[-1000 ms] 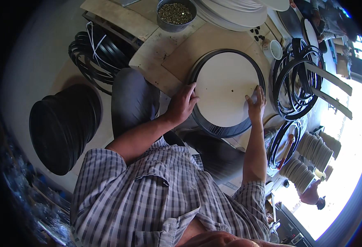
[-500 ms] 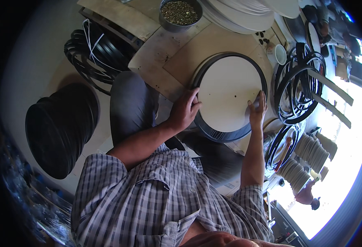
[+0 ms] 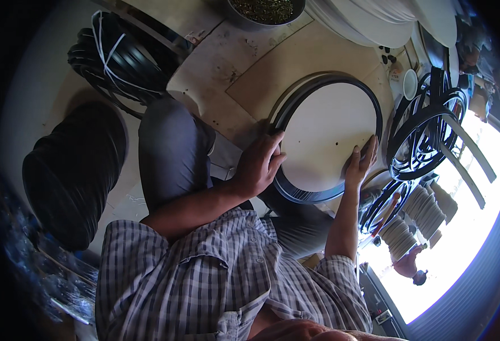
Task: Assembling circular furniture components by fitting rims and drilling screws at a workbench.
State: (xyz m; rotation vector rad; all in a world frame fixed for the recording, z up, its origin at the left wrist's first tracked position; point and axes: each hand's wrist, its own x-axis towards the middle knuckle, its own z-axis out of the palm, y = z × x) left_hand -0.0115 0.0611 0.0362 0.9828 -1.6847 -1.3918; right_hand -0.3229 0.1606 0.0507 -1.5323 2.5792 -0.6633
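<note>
A round cream-coloured disc (image 3: pixel 326 122) with small dark holes sits inside a black rim band (image 3: pixel 304 193) on the worktable in front of me. My left hand (image 3: pixel 261 163) holds its left edge, fingers and thumb at the band. On the opposite side, my right hand (image 3: pixel 362 163) grips the right edge, its thumb over the cream face and its fingers along the rim. The undersides of the fingers are hidden. Beyond the far-left edge, a thin tan curve shows beside the black band.
The brown board table (image 3: pixel 250 77) carries a bowl of small metal pieces (image 3: pixel 264 11), large white discs (image 3: pixel 369 23) and a white cup (image 3: pixel 409 83). Black hoops (image 3: pixel 423 133) stand at right. At left are a stack of black discs (image 3: pixel 76 176) and bundled black strips (image 3: pixel 122 59). A person (image 3: pixel 409 264) is farther off.
The whole view has shifted slightly. Both hands stay at the disc's edges, and the disc looks a little narrower and more tilted than before.
</note>
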